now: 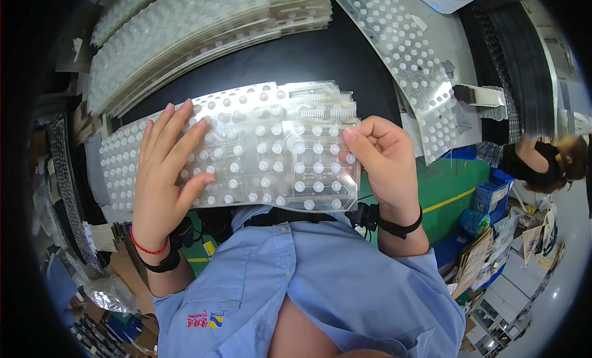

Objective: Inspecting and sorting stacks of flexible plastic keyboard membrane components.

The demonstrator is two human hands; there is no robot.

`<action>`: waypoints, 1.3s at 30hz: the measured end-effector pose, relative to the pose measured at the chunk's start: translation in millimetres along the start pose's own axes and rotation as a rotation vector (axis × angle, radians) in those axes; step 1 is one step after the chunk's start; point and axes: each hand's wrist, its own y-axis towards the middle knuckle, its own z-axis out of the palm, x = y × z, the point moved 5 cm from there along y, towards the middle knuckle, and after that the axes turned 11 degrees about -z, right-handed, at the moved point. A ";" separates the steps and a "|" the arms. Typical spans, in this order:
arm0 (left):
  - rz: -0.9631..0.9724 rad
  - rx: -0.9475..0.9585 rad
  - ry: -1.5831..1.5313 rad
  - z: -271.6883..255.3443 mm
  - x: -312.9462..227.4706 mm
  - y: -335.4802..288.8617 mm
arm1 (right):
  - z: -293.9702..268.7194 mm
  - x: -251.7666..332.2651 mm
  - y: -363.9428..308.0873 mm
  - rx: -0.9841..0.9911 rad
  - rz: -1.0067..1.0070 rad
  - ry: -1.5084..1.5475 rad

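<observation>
- Several layered clear sheets (280, 158), white-dotted, at the near edge of the black work surface (271, 57).
- One left hand (165, 170), fingers spread wide, palm down upon them.
- One right hand (387, 164), thumb and fingers pinching their right edge.
- Many stacked sheets (185, 47), along the black work surface's far side.

And here lie the clear, white-dotted sheets (250, 153), finely traced and layered with staggered edges, along the near side of the black tabletop (296, 57).
</observation>
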 end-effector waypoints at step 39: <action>0.219 0.023 -0.102 0.7 -45.3 -14.8 | -118.7 61.2 -69.9 -1.163 -0.761 -1.207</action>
